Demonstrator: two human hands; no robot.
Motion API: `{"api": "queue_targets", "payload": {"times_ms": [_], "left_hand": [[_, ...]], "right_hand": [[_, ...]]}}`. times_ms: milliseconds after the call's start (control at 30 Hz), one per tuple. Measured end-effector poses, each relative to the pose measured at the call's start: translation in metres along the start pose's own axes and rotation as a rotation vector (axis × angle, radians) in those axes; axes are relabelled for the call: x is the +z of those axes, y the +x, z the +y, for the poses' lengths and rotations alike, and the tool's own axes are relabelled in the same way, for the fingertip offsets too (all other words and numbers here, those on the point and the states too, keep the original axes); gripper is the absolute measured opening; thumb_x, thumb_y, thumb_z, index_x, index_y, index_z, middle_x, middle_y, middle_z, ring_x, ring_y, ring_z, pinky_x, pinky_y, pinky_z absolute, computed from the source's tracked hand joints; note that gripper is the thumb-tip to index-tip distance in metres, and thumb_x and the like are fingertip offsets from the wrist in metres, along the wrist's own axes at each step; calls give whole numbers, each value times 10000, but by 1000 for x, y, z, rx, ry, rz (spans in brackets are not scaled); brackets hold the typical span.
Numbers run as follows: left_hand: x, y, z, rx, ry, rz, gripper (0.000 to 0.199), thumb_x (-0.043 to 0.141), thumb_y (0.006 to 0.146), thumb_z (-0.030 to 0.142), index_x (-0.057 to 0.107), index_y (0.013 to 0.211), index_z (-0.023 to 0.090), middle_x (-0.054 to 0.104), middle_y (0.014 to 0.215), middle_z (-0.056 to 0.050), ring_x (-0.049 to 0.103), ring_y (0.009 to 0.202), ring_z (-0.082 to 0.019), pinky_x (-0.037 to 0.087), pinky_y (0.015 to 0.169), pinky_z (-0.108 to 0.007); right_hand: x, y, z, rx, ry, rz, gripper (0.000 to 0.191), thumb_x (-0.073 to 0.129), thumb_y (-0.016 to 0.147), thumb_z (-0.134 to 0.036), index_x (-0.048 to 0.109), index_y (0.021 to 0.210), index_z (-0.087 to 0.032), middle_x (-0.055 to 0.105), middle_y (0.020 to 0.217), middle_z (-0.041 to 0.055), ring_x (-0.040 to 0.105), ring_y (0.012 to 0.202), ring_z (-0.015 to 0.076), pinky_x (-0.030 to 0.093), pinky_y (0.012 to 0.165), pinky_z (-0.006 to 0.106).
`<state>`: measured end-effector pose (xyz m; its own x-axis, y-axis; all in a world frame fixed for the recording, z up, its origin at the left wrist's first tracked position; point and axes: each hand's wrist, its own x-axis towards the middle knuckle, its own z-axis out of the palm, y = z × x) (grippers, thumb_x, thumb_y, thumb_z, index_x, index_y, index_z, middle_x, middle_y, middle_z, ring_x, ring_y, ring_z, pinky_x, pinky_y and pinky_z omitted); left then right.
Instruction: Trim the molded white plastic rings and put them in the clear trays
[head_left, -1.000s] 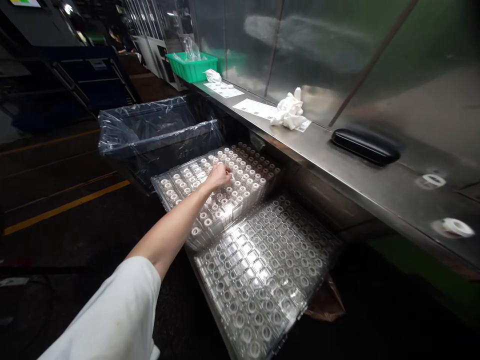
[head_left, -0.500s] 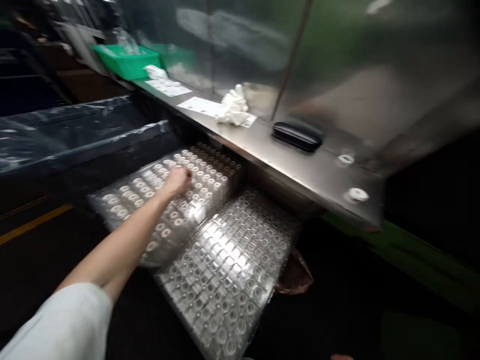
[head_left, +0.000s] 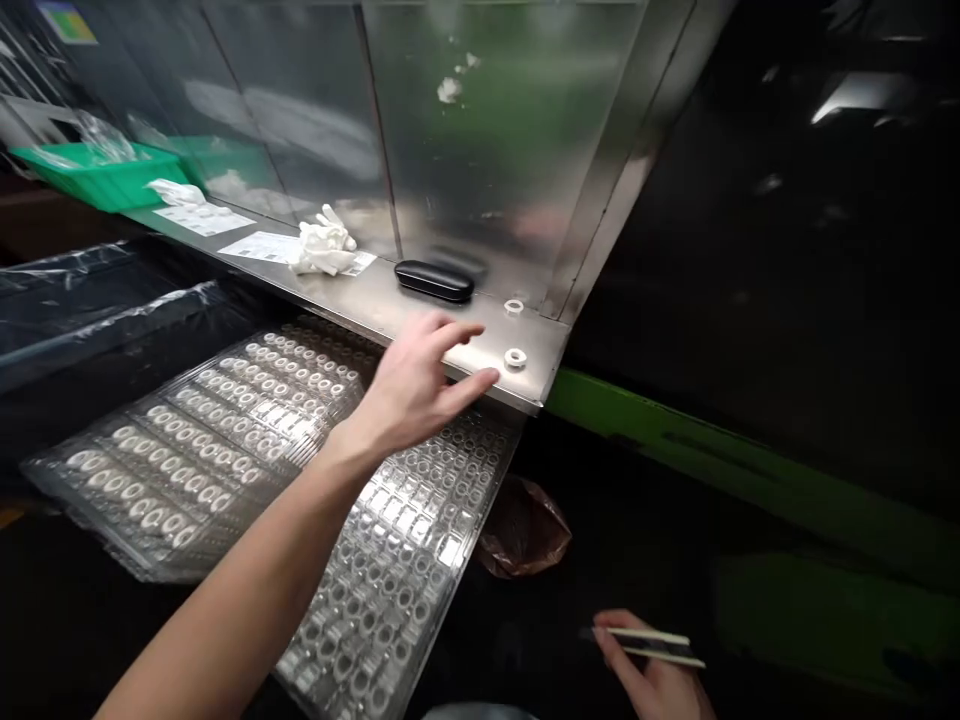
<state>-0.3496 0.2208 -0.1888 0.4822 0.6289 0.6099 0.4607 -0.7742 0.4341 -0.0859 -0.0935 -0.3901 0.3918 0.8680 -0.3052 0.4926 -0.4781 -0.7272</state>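
My left hand (head_left: 420, 385) is stretched over the edge of the metal shelf, thumb and index finger apart with nothing between them. Just beyond its fingertips lies a thick white ring (head_left: 515, 359), and a thinner white ring (head_left: 514, 307) sits behind that one. Under my left arm, a clear plastic tray (head_left: 352, 590) with round pockets extends to the right of another tray (head_left: 142, 440) filled with rows of white rings. At the lower right my right hand (head_left: 660, 680) grips a slim tool (head_left: 656, 646) with two pale strips and a thin tip; its exact kind is unclear.
On the metal shelf (head_left: 360, 300) lie a black oblong case (head_left: 435, 280), crumpled white gloves (head_left: 324, 243) and printed papers (head_left: 259, 247). A green bin (head_left: 112, 175) stands at the far left. Below the shelf is a brown bag (head_left: 525, 530). Black plastic sheeting (head_left: 112, 320) covers something left.
My left hand has moved from the ring-filled tray to the shelf, its fingers spreading. The view has swung right, and my right hand with its slim tool has come into view.
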Motion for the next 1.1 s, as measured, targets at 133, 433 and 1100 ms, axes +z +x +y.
{"api": "queue_targets", "payload": {"times_ms": [133, 433, 1100], "left_hand": [[20, 49, 22, -113, 106, -369, 379, 732, 972, 350, 710, 1280, 131, 701, 1190, -134, 654, 1109, -298, 555, 999, -476], [34, -24, 85, 165, -93, -20, 259, 828, 881, 196, 742, 1121, 156, 791, 997, -44, 745, 831, -168, 643, 730, -278], [31, -145, 150, -47, -541, 1, 321, 793, 826, 51, 758, 1138, 118, 721, 918, -61, 680, 771, -123, 570, 654, -230]], "right_hand": [[-22, 14, -2, -99, 69, 52, 474, 616, 913, -689, 788, 1014, -259, 774, 997, 50, 747, 906, 241, 629, 894, 335], [-92, -1, -39, -202, 542, 131, 274, 737, 943, -462, 756, 1026, -201, 761, 817, 44, 753, 762, 189, 636, 750, 260], [-100, -25, -181, -1014, 211, -77, 131, 699, 950, -176, 787, 1029, -230, 787, 895, 25, 728, 716, 154, 608, 632, 246]]}}
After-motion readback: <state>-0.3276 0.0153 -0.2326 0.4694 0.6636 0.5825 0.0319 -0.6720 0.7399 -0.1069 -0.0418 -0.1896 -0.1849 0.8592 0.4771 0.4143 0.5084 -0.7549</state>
